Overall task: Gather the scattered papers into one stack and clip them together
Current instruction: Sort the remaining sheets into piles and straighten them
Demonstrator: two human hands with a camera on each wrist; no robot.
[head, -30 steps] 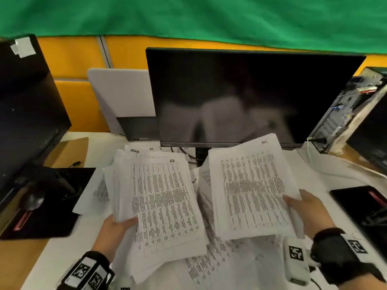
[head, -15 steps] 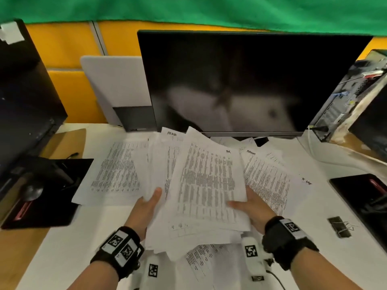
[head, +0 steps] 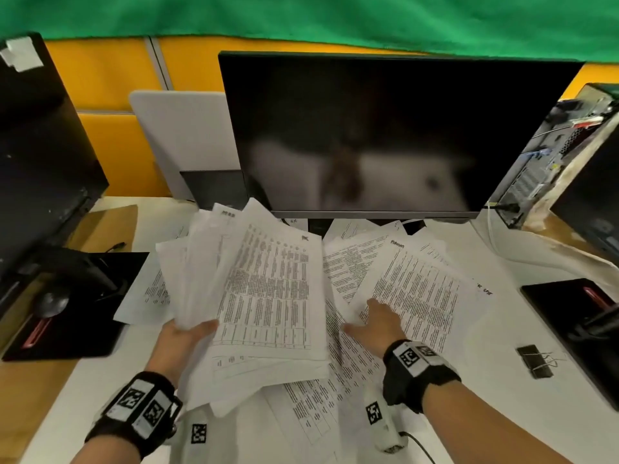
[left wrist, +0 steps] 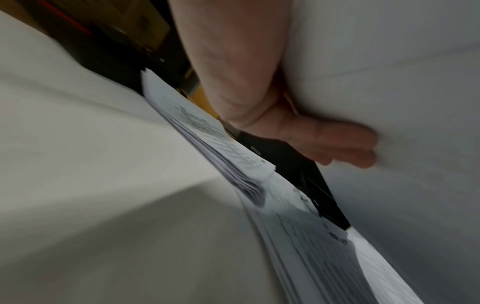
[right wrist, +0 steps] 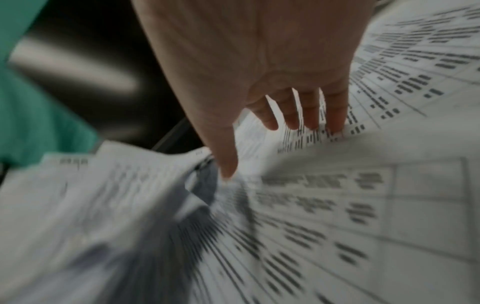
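Note:
A thick, uneven bundle of printed papers (head: 264,296) is lifted off the white desk (head: 83,390), and my left hand (head: 182,339) grips its lower left edge, thumb on top; the left wrist view shows the fingers (left wrist: 337,142) pressed under the sheets. My right hand (head: 375,321) lies flat with spread fingers (right wrist: 311,115) on loose sheets (head: 415,286) fanned to the right of the bundle. More pages (head: 321,406) lie under and in front of both hands. A black binder clip (head: 535,360) sits on the desk at the right, apart from both hands.
A large dark monitor (head: 385,128) stands right behind the papers. A black mouse pad (head: 77,306) with a mouse (head: 52,304) lies at left, another black pad (head: 579,323) at right. An open computer case (head: 549,155) stands at the back right.
The two separate bundles were joined into one. My right hand then let go of it and moved right onto the loose sheets, while my left hand keeps the bundle raised.

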